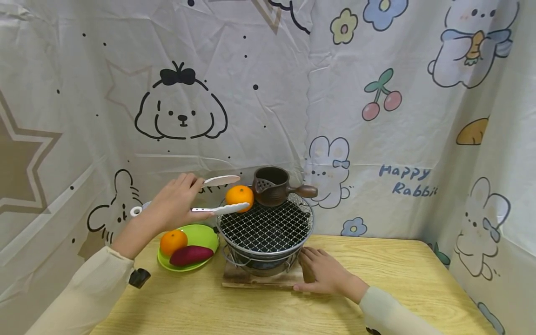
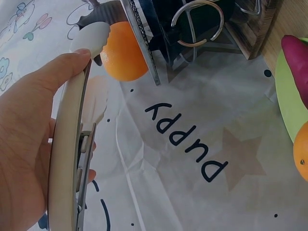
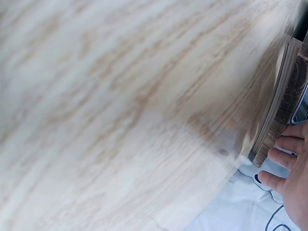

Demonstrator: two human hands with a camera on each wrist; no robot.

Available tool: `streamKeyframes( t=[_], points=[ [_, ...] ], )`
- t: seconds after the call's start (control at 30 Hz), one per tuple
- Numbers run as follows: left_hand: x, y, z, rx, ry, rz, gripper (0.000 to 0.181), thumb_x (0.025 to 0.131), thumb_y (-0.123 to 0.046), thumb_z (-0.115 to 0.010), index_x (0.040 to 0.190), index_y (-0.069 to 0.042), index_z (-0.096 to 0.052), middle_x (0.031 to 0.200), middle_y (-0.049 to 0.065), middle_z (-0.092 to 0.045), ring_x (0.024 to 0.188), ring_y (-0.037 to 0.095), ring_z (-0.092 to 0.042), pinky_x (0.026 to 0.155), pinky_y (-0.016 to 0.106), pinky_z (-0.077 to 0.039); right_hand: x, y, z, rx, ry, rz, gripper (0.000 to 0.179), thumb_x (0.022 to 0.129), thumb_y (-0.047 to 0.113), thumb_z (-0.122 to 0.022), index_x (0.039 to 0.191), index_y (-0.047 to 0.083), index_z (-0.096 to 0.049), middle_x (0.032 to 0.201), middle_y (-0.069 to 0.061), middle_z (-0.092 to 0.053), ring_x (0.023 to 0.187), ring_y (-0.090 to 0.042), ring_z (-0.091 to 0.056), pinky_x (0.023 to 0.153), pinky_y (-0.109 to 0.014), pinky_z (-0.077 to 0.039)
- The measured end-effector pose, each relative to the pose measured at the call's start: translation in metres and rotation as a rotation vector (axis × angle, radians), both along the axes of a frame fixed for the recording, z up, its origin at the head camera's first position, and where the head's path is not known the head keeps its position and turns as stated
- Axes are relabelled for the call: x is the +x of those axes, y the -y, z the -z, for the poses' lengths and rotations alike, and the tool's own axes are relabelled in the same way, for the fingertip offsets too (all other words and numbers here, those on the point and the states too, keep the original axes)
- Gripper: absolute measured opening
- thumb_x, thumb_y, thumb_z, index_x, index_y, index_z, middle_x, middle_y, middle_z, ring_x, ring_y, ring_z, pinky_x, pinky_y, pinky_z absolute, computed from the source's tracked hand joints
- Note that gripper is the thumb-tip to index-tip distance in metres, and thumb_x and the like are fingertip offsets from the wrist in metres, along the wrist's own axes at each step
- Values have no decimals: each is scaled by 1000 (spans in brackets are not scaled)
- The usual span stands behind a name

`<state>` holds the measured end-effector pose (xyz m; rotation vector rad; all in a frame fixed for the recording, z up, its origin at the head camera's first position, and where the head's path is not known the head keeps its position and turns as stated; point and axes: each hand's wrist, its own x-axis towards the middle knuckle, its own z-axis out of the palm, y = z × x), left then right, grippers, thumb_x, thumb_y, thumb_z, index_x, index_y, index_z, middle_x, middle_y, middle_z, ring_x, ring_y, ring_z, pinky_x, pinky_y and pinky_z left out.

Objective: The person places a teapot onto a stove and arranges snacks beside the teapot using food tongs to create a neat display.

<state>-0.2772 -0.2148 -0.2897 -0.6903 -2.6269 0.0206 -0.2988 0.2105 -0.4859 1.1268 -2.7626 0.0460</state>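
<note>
My left hand (image 1: 177, 197) grips a pair of tongs (image 2: 67, 159), whose pale tips are spread apart. One tip overlaps an orange (image 1: 239, 194) at the left rim of the round wire grill (image 1: 268, 228); the other shows behind it in the head view. Beside that orange, a brown side-handled pot (image 1: 271, 188) sits on the grill. My right hand (image 1: 326, 274) rests at the right end of the wooden board (image 1: 259, 280) under the grill, its extended fingers touching the board's edge (image 3: 279, 115) in the right wrist view.
Left of the grill, a green plate (image 1: 205, 235) holds a second orange (image 1: 173, 242) and a purple sweet potato (image 1: 191, 255). A metal ring handle (image 2: 221, 24) juts from the grill's side. Printed cloth (image 1: 268, 93) hangs behind the wooden table (image 1: 377, 260).
</note>
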Motion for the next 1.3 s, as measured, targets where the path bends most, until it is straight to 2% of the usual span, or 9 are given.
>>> streamKeyframes(
  t=[0.27, 0.5, 0.63, 0.83, 1.3],
  points=[
    [3, 4, 1, 74, 35, -22, 88, 87, -53, -74, 145, 5, -44, 138, 27, -49, 123, 41, -50, 104, 58, -48, 0, 0, 0, -11, -1, -5, 103, 87, 81, -50, 149, -2, -48, 152, -23, -50, 139, -42, -50, 114, -57, -41],
    [4, 15, 4, 97, -5, -32, 88, 89, -53, -74, 146, 6, -43, 127, 25, -52, 108, 35, -51, 90, 51, -52, 0, 0, 1, -11, -8, -6, 103, 87, 81, -51, 148, -2, -48, 151, -23, -51, 139, -41, -50, 114, -57, -41],
    [3, 21, 7, 98, -14, -35, 87, 88, -52, -75, 144, 6, -43, 125, 24, -51, 106, 34, -50, 88, 50, -52, 0, 0, 1, -15, -9, -3, 103, 87, 80, -51, 148, -2, -48, 151, -24, -50, 138, -42, -50, 114, -57, -42],
    [5, 31, 13, 134, -2, -46, 85, 89, -51, -74, 144, 6, -43, 126, 25, -51, 106, 35, -50, 89, 51, -51, 0, 0, 0, -23, -6, -3, 102, 87, 80, -52, 148, -2, -48, 151, -24, -50, 138, -42, -50, 114, -57, -42],
    [14, 59, 35, 145, -7, -79, 88, 90, -48, -74, 144, 14, -42, 131, 31, -49, 118, 43, -47, 98, 59, -49, -1, 0, 1, -10, 4, -4, 103, 88, 81, -50, 149, -2, -47, 152, -23, -49, 140, -42, -49, 114, -57, -41]
  ],
)
